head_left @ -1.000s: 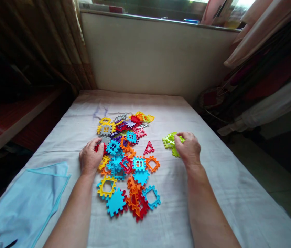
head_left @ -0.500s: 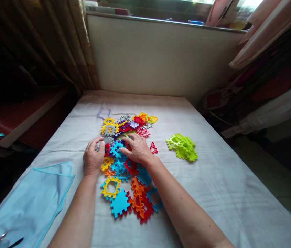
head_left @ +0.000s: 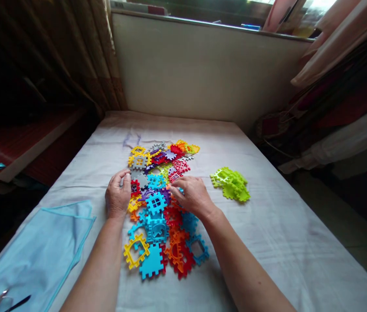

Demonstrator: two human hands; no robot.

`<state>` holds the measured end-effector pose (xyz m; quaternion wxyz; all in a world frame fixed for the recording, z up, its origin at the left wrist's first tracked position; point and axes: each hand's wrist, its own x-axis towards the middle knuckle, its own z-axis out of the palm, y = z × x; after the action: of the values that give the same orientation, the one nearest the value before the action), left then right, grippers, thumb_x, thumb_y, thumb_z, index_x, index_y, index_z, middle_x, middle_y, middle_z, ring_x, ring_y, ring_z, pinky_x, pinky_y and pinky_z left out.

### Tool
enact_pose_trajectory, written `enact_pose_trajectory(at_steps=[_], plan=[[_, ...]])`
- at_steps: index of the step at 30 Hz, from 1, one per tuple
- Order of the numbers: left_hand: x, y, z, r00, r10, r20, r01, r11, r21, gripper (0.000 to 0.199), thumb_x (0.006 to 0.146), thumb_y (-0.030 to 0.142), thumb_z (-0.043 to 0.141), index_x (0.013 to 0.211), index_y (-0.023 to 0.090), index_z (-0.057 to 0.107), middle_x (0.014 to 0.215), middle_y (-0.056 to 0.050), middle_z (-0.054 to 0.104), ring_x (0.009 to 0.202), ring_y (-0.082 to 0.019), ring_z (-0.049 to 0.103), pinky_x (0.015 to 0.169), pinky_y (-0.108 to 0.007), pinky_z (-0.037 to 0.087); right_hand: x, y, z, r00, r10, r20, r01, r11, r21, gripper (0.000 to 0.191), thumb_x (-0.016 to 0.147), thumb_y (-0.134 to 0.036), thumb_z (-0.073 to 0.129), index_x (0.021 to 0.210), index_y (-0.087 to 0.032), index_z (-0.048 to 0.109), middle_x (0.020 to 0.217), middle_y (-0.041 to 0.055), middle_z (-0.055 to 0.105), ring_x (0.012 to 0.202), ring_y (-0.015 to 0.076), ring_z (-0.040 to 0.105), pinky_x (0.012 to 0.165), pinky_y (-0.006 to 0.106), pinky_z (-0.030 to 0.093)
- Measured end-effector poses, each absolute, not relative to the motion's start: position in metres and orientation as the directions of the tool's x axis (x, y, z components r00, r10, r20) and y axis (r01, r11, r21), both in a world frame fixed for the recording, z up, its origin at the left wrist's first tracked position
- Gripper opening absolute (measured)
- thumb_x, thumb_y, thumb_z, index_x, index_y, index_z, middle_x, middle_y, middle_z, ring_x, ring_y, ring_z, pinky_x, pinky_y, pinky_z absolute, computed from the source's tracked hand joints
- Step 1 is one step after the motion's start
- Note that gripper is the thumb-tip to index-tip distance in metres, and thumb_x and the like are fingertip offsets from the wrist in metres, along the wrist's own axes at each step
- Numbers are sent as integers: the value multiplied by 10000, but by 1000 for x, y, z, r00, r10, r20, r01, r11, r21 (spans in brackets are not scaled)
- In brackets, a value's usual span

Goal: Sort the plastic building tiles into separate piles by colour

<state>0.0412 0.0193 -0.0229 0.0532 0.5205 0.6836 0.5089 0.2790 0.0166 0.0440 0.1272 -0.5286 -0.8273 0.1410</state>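
Observation:
A long heap of interlocking plastic pieces covers the middle of the bed sheet, with a blue window piece (head_left: 156, 203), a flat blue piece (head_left: 152, 261), a yellow frame (head_left: 137, 251) and orange pieces (head_left: 175, 251) among them. My left hand (head_left: 118, 193) rests at the heap's left edge beside a red piece (head_left: 135, 188), its fingers curled; whatever it may hold is hidden. Over the right side of the heap is my right hand (head_left: 190, 193), its thumb and fingers close together near an orange bit, too small to make out. A separate green pile (head_left: 231, 184) lies to the right.
A light blue cloth (head_left: 40, 251) with glasses (head_left: 4, 301) on it lies at the lower left. The white sheet (head_left: 284, 242) extends to the right. A low wall (head_left: 199, 69) stands behind, between curtains and hanging fabric.
My right hand has moved right and slightly toward me, uncovering blue, green and purple pieces. The yellow frame and blue pieces have shifted nearer me. My left hand has barely moved.

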Motion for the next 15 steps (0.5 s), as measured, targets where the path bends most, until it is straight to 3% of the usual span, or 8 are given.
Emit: enact_pose_trajectory(at_steps=[3,6,15], plan=[[42,19,-22,-454,774,442,660,-41,750,348,904,426,459,1014,208,707,1097,-68,748,1065,-210,679,990,-358,508,265,34,40,-463,876,134,821,481,-306,279,976,-345,509,1130,-258,725,1296,72,670,1204,234,576,1018,395,412],[42,18,-22,-460,776,431,654,-31,756,351,900,430,462,1011,206,709,1095,-71,749,1059,-211,683,981,-355,514,257,46,30,-489,867,95,842,497,-207,317,953,-283,519,1222,-267,686,1411,82,586,1335,276,460,1066,450,373],[43,18,-21,-452,788,419,638,-43,768,359,887,436,468,1007,199,709,1093,-80,747,1070,-220,682,988,-363,513,281,47,28,-387,922,33,908,387,-160,268,952,-318,501,1028,-236,744,1217,101,685,1169,274,558,958,420,428]])
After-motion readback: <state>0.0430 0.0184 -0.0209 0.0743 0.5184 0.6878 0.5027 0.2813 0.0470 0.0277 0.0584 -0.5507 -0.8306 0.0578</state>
